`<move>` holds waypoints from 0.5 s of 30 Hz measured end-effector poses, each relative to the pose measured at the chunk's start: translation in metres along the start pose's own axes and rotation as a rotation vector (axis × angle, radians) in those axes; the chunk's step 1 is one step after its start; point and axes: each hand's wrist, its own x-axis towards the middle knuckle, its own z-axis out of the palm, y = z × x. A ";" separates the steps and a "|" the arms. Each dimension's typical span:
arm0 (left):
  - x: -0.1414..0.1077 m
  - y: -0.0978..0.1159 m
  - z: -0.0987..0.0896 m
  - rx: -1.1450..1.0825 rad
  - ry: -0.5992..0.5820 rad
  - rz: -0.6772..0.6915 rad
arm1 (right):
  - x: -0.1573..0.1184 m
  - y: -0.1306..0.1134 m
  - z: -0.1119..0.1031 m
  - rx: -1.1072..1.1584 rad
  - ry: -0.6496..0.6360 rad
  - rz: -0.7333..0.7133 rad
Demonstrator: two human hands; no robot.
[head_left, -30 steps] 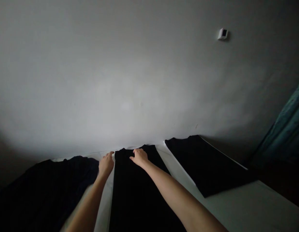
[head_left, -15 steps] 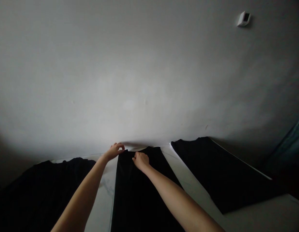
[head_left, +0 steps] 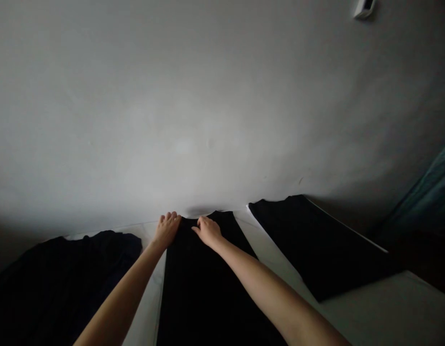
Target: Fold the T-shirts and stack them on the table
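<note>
On my feed, the left hand [head_left: 167, 229] has dropped from its raised, curled pose of half a second ago and now lies at the top left corner of the middle black garment [head_left: 193, 288], just at the cloth's edge. The right hand [head_left: 208, 231] rests on the same garment's top edge, a little right of centre, with its fingers lying on the cloth. Neither hand looks clenched. Both read as released and spread, with no pinched fold that I can make out, though the black cloth hides any fine detail.

The garment runs from bottom centre up to the wall [head_left: 208, 105], lying flat on a white surface [head_left: 388, 302]. A dark, rumpled garment [head_left: 64, 274] lies at lower left, and a flatter black garment [head_left: 316, 245] lies at right, well apart from the hands. Teal fabric [head_left: 427, 187] hangs at the right edge, and a small white wall fitting [head_left: 364, 8] sits at top right.
</note>
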 end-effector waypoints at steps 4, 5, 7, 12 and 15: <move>-0.040 0.041 0.009 -0.052 0.060 0.054 | -0.031 0.011 -0.024 0.000 0.126 -0.044; -0.052 0.049 0.017 -0.084 0.078 0.097 | -0.045 0.014 -0.028 0.002 0.119 -0.056; -0.075 0.062 0.034 -0.144 0.119 0.193 | -0.076 0.021 -0.035 0.019 0.046 -0.101; -0.095 0.068 0.046 -0.222 -0.019 0.236 | -0.130 0.043 -0.032 0.035 -0.085 -0.297; -0.085 0.070 0.028 -0.253 -0.176 0.150 | -0.131 0.050 -0.026 0.028 -0.103 -0.347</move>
